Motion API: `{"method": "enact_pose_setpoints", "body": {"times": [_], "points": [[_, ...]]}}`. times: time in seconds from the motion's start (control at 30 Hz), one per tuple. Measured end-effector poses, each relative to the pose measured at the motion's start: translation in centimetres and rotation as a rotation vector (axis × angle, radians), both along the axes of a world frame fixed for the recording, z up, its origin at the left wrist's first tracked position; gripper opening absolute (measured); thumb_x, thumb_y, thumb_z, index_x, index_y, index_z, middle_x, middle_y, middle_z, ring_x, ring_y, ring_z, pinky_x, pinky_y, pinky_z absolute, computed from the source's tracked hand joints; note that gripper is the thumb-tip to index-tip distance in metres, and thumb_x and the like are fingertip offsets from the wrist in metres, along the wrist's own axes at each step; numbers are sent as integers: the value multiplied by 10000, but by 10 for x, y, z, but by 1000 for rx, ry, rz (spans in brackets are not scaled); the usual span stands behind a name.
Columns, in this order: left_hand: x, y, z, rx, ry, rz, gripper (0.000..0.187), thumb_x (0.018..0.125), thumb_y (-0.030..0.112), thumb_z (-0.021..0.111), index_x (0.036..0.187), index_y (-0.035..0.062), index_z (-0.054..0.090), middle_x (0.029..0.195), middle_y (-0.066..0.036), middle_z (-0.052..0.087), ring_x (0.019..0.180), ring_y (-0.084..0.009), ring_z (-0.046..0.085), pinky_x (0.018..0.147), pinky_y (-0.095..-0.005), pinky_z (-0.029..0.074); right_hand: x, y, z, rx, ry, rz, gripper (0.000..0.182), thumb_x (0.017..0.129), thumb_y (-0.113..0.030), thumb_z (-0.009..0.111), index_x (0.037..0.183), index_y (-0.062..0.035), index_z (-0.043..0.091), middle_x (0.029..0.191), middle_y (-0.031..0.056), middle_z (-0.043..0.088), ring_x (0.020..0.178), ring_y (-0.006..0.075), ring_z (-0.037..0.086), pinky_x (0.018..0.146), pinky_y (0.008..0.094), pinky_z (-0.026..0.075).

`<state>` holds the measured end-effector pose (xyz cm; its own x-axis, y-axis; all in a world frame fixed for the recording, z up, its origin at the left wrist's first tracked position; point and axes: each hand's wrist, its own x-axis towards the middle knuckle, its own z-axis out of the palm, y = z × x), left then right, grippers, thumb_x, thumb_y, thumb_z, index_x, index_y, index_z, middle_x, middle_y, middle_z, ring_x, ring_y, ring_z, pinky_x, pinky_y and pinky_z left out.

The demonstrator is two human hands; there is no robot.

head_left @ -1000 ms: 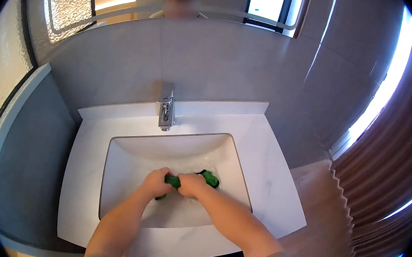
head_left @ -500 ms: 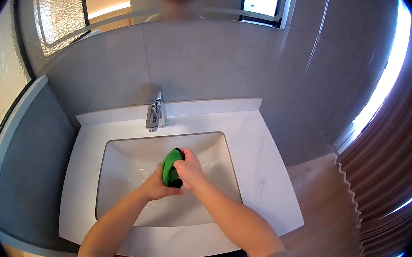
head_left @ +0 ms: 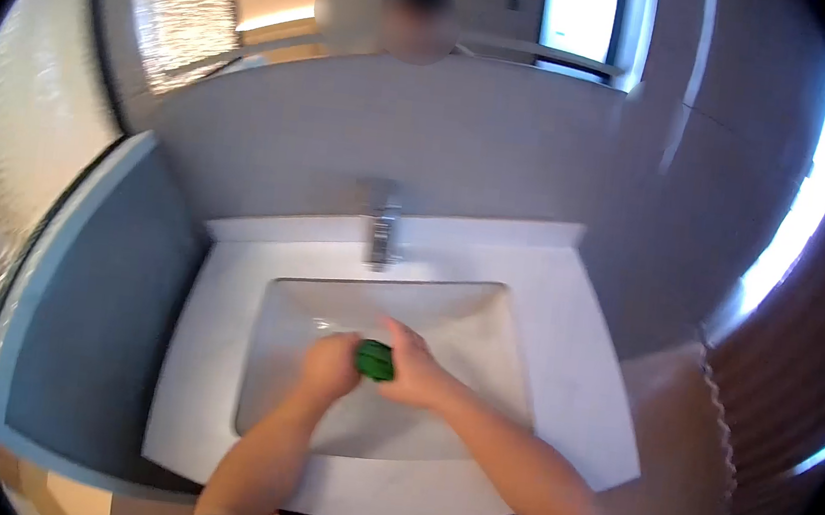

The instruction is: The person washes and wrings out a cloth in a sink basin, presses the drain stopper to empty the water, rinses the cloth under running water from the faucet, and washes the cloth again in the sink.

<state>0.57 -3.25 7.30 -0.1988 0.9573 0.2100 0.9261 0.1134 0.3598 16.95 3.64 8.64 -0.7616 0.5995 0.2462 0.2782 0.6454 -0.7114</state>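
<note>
A green cloth-like item (head_left: pixel 375 360) with dark parts is bunched between my two hands, above the sink basin (head_left: pixel 385 426). My left hand (head_left: pixel 331 365) is closed round its left end. On the other side my right hand (head_left: pixel 411 366) grips the right end, its thumb pointing up and forward. Motion blurs the fingers somewhat. Behind the hands, the chrome faucet (head_left: pixel 382 232) stands at the back of the basin; no water stream can be made out.
A white countertop (head_left: pixel 579 396) surrounds the basin. A grey panel (head_left: pixel 94 325) borders it on the left. The mirror (head_left: pixel 497 25) above reflects a person. At the right hangs a brown pleated curtain (head_left: pixel 790 398).
The green item was held more upright and open; now it is compact and squeezed between both hands. My hands have come level with each other. The view has shifted, moving the sink rightward.
</note>
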Motion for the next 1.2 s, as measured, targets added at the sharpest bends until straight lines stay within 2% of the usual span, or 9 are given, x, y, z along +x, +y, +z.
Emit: {"method": "enact_pose_setpoints", "body": {"times": [0.13, 0.33, 0.4, 0.63, 0.83, 0.93, 1.03, 1.07, 1.2], "points": [[6, 6, -10, 38, -135, -100, 269, 706, 207, 673, 959, 119, 643, 950, -158, 662, 887, -366, 631, 771, -468, 498, -17, -5, -20, -125, 5, 145, 772, 648, -82, 692, 1330, 22, 345, 1298, 230, 476, 1250, 319, 440, 1063, 393, 327], [13, 8, -18, 247, -714, -37, 505, 665, 125, 705, 1100, 6, 478, 965, -250, 609, 929, -409, 605, 807, -437, 488, -12, -11, -14, -45, -2, -277, 540, 718, 7, 561, 1244, -36, 448, 1144, 189, 572, 1060, 322, 561, 929, 391, 426], [15, -5, -10, 193, -720, -133, 499, 653, 132, 692, 1085, -23, 496, 987, -241, 600, 942, -390, 593, 828, -423, 475, -12, -19, 3, -520, 189, -368, 568, 665, 19, 573, 1217, -51, 462, 1052, 133, 569, 957, 276, 581, 861, 356, 456], [30, 2, -22, 236, -722, -274, 904, 498, 258, 872, 1165, -23, 329, 908, -228, 579, 911, -404, 587, 825, -422, 486, -1, -19, -3, -982, 553, -239, 527, 685, 98, 495, 1188, -52, 444, 1047, 101, 558, 952, 234, 578, 809, 351, 496], [16, -19, 19, -190, -1083, -277, 634, 616, 98, 768, 1131, -5, 414, 897, -205, 584, 894, -365, 596, 806, -417, 477, 8, -9, -22, -1162, 678, -136, 387, 890, -307, 578, 1203, -101, 482, 1124, 75, 569, 1092, 208, 524, 977, 373, 373], [20, 14, -29, 215, -651, -354, 550, 617, 72, 734, 1099, 13, 476, 906, -213, 599, 882, -398, 599, 772, -441, 478, 17, 4, -21, -1089, 418, -297, 784, 785, -758, 414, 1248, -131, 498, 1257, 79, 517, 1144, 263, 478, 990, 580, 269], [18, 17, -27, 234, -451, -467, 463, 632, 77, 711, 1046, 17, 512, 959, -228, 605, 887, -399, 596, 771, -444, 479, 23, -1, 6, -1424, 186, 57, 905, 730, -833, 361, 1291, -134, 485, 1295, 109, 492, 1159, 367, 449, 957, 668, 262], [20, 17, -24, 238, -358, -498, 457, 646, 97, 710, 1054, 29, 517, 975, -226, 597, 902, -393, 585, 767, -444, 474, 24, 11, -11, -1463, 137, 28, 882, 748, -817, 355, 1302, -144, 486, 1286, 137, 493, 1142, 451, 448, 918, 707, 285], [24, 0, -1, 308, -207, -586, 477, 667, 137, 702, 1099, 42, 523, 1099, -186, 570, 1030, -384, 548, 789, -422, 481, 30, 6, -7, -1392, 119, -29, 755, 785, -707, 485, 1287, -143, 493, 1222, 183, 536, 1058, 488, 526, 826, 694, 400]]}}
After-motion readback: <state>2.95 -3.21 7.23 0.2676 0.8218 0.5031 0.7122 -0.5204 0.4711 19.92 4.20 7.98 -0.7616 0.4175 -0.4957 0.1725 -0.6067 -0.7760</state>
